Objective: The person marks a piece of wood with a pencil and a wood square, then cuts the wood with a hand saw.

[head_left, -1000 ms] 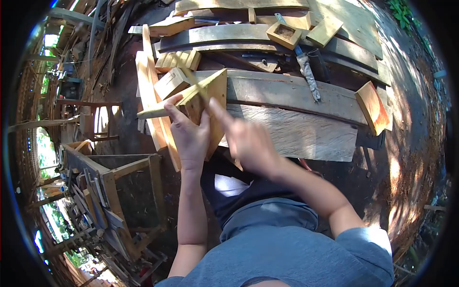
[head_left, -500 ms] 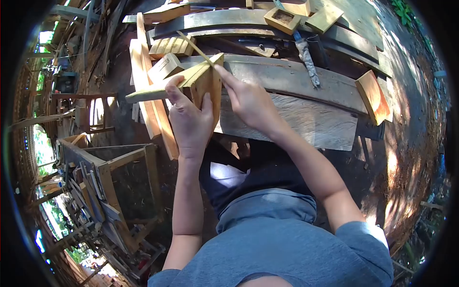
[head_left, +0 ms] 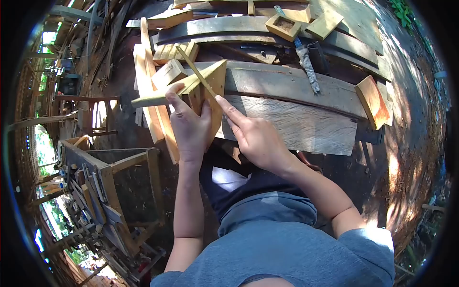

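Observation:
My left hand (head_left: 189, 131) is closed around an angled wooden piece (head_left: 218, 86), made of pale boards that meet at a pointed corner. Its thumb and index finger grip the boards from the near side. In my right hand (head_left: 263, 141) is the near end of a thin yellowish stick (head_left: 195, 70), with the index finger stretched along it. The stick lies slantwise across the top of the wooden piece and seems to touch it. The other fingers of my right hand are curled under and partly hidden.
A workbench of grey planks (head_left: 296, 88) lies ahead. On it are a small hollow wooden box (head_left: 283, 27), a tool with a wrapped handle (head_left: 307, 64), a grooved block (head_left: 174, 51) and an orange-toned wood block (head_left: 373, 101). A wooden frame (head_left: 126, 160) stands at left.
My right hand has come back toward my body, drawing the stick with it across the wooden piece. The left hand and the piece sit slightly lower in view.

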`<action>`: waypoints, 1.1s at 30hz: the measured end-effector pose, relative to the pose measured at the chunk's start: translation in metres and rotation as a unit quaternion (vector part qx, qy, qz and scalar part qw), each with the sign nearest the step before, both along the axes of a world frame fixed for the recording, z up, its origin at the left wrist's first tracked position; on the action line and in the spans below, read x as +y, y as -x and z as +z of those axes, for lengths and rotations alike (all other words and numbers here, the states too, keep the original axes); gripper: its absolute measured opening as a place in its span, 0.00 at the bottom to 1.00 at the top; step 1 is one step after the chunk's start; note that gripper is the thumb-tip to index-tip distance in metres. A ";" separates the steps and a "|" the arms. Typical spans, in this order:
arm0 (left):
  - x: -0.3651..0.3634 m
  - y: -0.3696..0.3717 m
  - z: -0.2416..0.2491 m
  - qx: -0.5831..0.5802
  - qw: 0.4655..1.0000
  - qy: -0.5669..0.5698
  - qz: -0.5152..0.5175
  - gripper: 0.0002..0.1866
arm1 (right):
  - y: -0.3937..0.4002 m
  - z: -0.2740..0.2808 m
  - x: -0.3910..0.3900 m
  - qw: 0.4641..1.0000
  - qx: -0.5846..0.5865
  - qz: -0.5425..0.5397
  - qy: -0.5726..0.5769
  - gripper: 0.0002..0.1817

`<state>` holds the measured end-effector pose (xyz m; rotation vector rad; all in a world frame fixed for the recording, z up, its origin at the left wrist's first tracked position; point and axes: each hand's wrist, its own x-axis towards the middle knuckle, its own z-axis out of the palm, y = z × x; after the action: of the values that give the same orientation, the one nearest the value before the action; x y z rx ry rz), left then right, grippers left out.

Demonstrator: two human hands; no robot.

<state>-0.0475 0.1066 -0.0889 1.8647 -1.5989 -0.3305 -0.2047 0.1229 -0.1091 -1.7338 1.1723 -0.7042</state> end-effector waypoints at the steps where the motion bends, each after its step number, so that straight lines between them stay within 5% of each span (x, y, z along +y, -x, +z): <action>1: 0.003 0.002 0.002 0.000 1.000 -0.014 0.010 0.31 | 0.001 -0.004 0.006 1.000 -0.023 -0.002 0.014 0.29; 5: 0.004 0.006 0.002 -0.003 1.000 -0.026 0.000 0.31 | -0.006 -0.021 -0.031 0.999 -0.003 -0.031 -0.019 0.28; 7: 0.005 0.004 0.001 -0.015 1.000 -0.021 -0.006 0.32 | -0.013 -0.023 -0.026 0.996 0.039 -0.068 0.054 0.29; 8: 0.003 0.003 -0.001 -0.023 0.999 -0.022 -0.007 0.32 | -0.005 -0.013 -0.010 0.999 -0.003 -0.039 -0.035 0.30; 24: 0.002 -0.003 -0.003 0.012 1.000 0.008 0.006 0.30 | -0.023 -0.026 -0.021 0.998 -0.017 -0.048 -0.038 0.29; 33: 0.003 0.007 0.005 0.001 1.000 -0.011 0.020 0.30 | -0.019 -0.029 -0.009 0.996 -0.059 -0.061 0.037 0.28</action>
<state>-0.0545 0.1100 -0.0841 1.9099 -1.5594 -0.3324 -0.1854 0.1134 -0.1378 -1.6668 1.1919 -0.9218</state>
